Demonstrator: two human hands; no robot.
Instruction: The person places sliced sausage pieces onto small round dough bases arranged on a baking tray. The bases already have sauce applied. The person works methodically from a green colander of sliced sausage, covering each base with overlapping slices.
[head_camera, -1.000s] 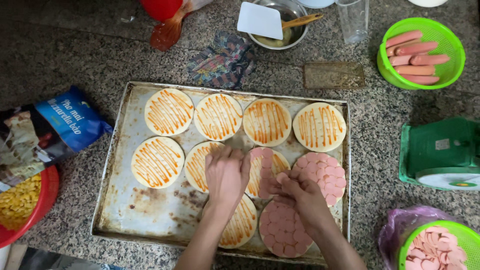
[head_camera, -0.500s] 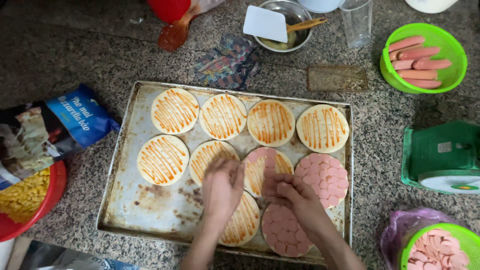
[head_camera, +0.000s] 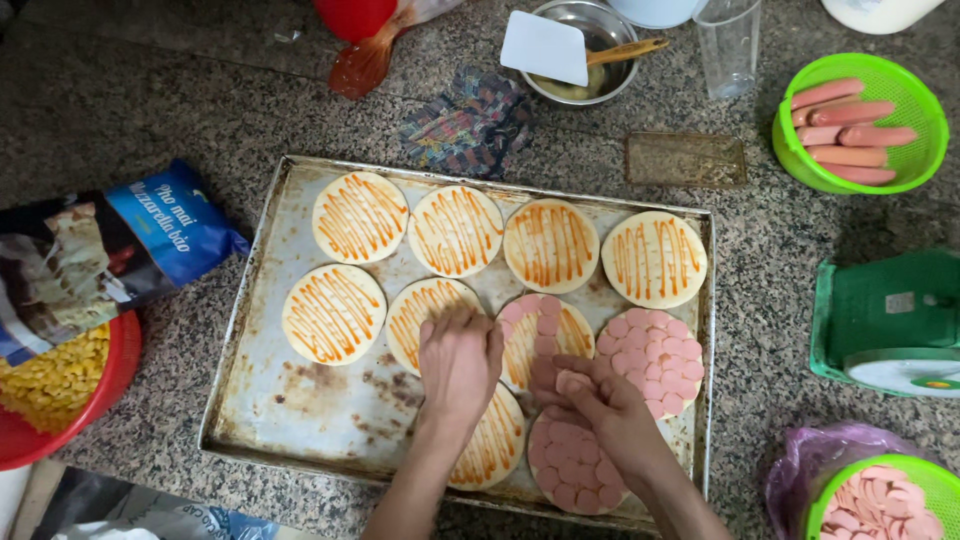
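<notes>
A worn metal baking tray (head_camera: 300, 400) holds several small round dough bases striped with orange sauce. Two bases on the right, one (head_camera: 655, 355) in the middle row and one (head_camera: 570, 470) at the front, are covered with pink sausage slices. A middle base (head_camera: 545, 330) is partly covered. My left hand (head_camera: 458, 365) rests palm down beside it, over the edge of a sauced base (head_camera: 430, 305). My right hand (head_camera: 590, 400) pinches a few sausage slices just below the partly covered base.
A green bowl of sausage slices (head_camera: 880, 505) sits at the front right, a green bowl of whole sausages (head_camera: 860, 125) at the back right. A green scale (head_camera: 885, 325), a cheese bag (head_camera: 100, 250), a red bowl of corn (head_camera: 50, 390), a metal bowl with a spatula (head_camera: 575, 50) and a folded cloth (head_camera: 470, 120) surround the tray.
Both hands stay over the middle of the tray with small shifts. The partly covered base now shows more sausage slices along its upper left.
</notes>
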